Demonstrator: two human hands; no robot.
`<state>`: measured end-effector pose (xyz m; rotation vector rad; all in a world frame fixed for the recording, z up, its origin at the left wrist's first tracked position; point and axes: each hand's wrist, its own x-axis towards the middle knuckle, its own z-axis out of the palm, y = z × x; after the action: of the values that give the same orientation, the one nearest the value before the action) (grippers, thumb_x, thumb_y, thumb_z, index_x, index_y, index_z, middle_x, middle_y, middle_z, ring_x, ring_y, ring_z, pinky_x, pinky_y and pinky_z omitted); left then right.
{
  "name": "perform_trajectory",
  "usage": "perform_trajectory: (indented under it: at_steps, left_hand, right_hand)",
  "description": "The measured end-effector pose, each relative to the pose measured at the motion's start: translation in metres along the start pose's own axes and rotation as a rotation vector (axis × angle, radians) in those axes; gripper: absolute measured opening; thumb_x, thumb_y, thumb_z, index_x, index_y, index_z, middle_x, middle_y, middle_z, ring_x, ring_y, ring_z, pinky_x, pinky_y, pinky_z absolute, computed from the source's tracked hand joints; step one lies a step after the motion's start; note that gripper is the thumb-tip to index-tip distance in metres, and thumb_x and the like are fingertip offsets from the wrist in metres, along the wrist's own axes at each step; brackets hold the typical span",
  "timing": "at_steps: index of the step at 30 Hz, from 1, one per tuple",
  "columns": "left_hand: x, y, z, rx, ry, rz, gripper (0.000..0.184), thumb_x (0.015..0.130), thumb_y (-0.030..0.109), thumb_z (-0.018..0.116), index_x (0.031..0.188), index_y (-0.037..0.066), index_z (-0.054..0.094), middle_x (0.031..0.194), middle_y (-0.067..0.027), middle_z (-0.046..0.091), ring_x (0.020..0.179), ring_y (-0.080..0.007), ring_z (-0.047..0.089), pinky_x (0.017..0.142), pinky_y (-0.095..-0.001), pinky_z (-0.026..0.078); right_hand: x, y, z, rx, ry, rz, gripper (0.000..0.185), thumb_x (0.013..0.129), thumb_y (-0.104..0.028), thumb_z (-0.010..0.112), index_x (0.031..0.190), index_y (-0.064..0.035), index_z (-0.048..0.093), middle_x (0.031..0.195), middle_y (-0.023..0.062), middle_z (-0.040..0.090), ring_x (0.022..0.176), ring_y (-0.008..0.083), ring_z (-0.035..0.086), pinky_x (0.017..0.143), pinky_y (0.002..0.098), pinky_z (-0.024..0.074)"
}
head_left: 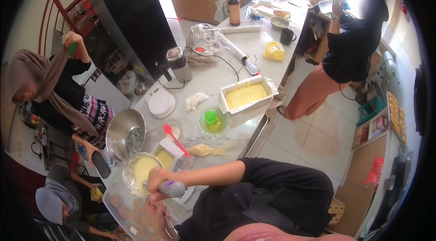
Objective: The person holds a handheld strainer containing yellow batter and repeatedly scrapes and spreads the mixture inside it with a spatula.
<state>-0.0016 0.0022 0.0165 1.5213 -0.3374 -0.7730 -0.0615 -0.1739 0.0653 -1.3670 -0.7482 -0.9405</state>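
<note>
My right hand [157, 180] grips a grey-handled utensil [173, 189] with a purple mark, at the near rim of a bowl of pale yellow batter [144, 168]. Its working end is hidden. Just below, my left hand [156, 218] is closed round a thin metal utensil [171, 229] with a wire loop; its kind is unclear. Beside the batter, a paper-lined pan [178, 163] holds yellow batter, partly covered by my right arm. A red silicone spatula [176, 140] and a filled piping bag [209, 150] lie farther along. A large steel bowl [119, 127] stands behind the batter bowl.
A batter-filled loaf pan [223, 103], a green cup [210, 116] in a glass bowl, white scales [159, 98] and a corded appliance [178, 64] occupy the table. A plastic container [128, 216] sits at the near left. Two people are at left, one at right, another behind.
</note>
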Motion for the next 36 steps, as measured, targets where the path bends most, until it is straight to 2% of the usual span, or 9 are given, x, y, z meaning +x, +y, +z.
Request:
perform_trajectory:
  at_steps: [9, 12, 18, 21, 25, 28, 32, 35, 36]
  left_hand:
    - [0.002, -0.002, -0.003, 0.026, -0.008, 0.010, 0.023, 0.076, 0.005, 0.052, 0.079, 0.008, 0.029, 0.048, -0.0007, 0.036, 0.031, -0.0076, 0.032, 0.027, -0.0189, 0.026]
    - [0.000, -0.003, -0.008, 0.053, -0.004, -0.002, 0.024, 0.075, 0.004, 0.052, 0.079, 0.008, 0.029, 0.049, -0.0017, 0.037, 0.031, -0.0085, 0.034, 0.027, -0.0199, 0.027]
    - [0.005, -0.006, -0.012, 0.020, -0.062, -0.028, 0.025, 0.074, 0.003, 0.052, 0.079, 0.008, 0.028, 0.050, -0.0031, 0.038, 0.032, -0.0103, 0.036, 0.027, -0.0213, 0.030]
    - [0.009, -0.007, -0.012, 0.044, -0.064, -0.020, 0.025, 0.074, 0.003, 0.052, 0.080, 0.008, 0.028, 0.050, -0.0028, 0.038, 0.033, -0.0104, 0.036, 0.028, -0.0216, 0.030]
    - [0.005, -0.004, -0.006, 0.037, -0.051, -0.018, 0.025, 0.074, 0.003, 0.051, 0.081, 0.008, 0.027, 0.050, -0.0027, 0.038, 0.034, -0.0103, 0.037, 0.028, -0.0216, 0.031]
    - [0.005, 0.000, -0.008, 0.050, -0.077, -0.025, 0.026, 0.074, 0.003, 0.051, 0.081, 0.008, 0.027, 0.050, -0.0027, 0.038, 0.034, -0.0103, 0.037, 0.029, -0.0214, 0.031]
    - [0.009, -0.009, -0.010, -0.006, -0.106, 0.024, 0.025, 0.075, 0.005, 0.051, 0.081, 0.007, 0.027, 0.050, -0.0023, 0.037, 0.035, -0.0102, 0.037, 0.030, -0.0212, 0.031]
    - [0.007, -0.005, -0.005, 0.037, -0.073, 0.050, 0.023, 0.076, 0.005, 0.051, 0.081, 0.006, 0.028, 0.051, -0.0020, 0.037, 0.035, -0.0097, 0.036, 0.029, -0.0210, 0.030]
    - [0.007, -0.006, -0.006, 0.028, -0.067, 0.064, 0.023, 0.076, 0.005, 0.051, 0.081, 0.006, 0.029, 0.051, -0.0021, 0.037, 0.035, -0.0096, 0.036, 0.029, -0.0209, 0.030]
  right_hand:
    - [0.000, 0.005, -0.001, -0.056, -0.001, 0.012, 0.040, 0.081, -0.017, 0.051, 0.049, -0.0025, 0.032, 0.044, 0.0090, 0.028, 0.039, 0.0246, 0.029, 0.039, 0.0321, 0.0241]
    - [0.000, 0.005, -0.008, -0.046, 0.001, 0.021, 0.037, 0.081, -0.014, 0.052, 0.050, -0.0008, 0.038, 0.044, 0.0099, 0.035, 0.038, 0.0264, 0.036, 0.039, 0.0334, 0.0261]
    - [0.008, -0.004, -0.011, -0.058, 0.036, 0.058, 0.033, 0.080, -0.016, 0.052, 0.051, -0.0033, 0.042, 0.046, 0.0069, 0.038, 0.040, 0.0221, 0.036, 0.042, 0.0312, 0.0291]
    - [0.008, 0.000, -0.013, -0.015, 0.018, 0.067, 0.029, 0.079, -0.006, 0.050, 0.052, 0.0004, 0.041, 0.046, 0.0099, 0.041, 0.040, 0.0252, 0.040, 0.040, 0.0328, 0.0302]
    - [0.007, 0.002, -0.013, -0.050, -0.013, 0.073, 0.030, 0.079, -0.007, 0.051, 0.052, -0.0004, 0.040, 0.045, 0.0088, 0.038, 0.039, 0.0238, 0.038, 0.039, 0.0323, 0.0285]
    - [0.004, -0.002, -0.008, -0.097, 0.030, 0.096, 0.028, 0.080, -0.016, 0.053, 0.055, -0.0043, 0.049, 0.048, 0.0060, 0.043, 0.042, 0.0216, 0.041, 0.043, 0.0300, 0.0326]
    - [0.010, -0.013, 0.002, -0.084, 0.117, -0.089, 0.028, 0.079, -0.015, 0.054, 0.054, -0.0033, 0.047, 0.048, 0.0070, 0.045, 0.043, 0.0228, 0.045, 0.042, 0.0316, 0.0332]
    - [0.014, -0.022, 0.009, -0.004, 0.027, -0.174, 0.030, 0.079, -0.014, 0.053, 0.052, -0.0028, 0.044, 0.047, 0.0094, 0.042, 0.042, 0.0252, 0.042, 0.041, 0.0331, 0.0310]
    - [0.012, -0.021, 0.011, -0.037, 0.015, -0.137, 0.031, 0.079, -0.014, 0.053, 0.052, -0.0027, 0.043, 0.047, 0.0100, 0.041, 0.042, 0.0258, 0.041, 0.041, 0.0335, 0.0300]
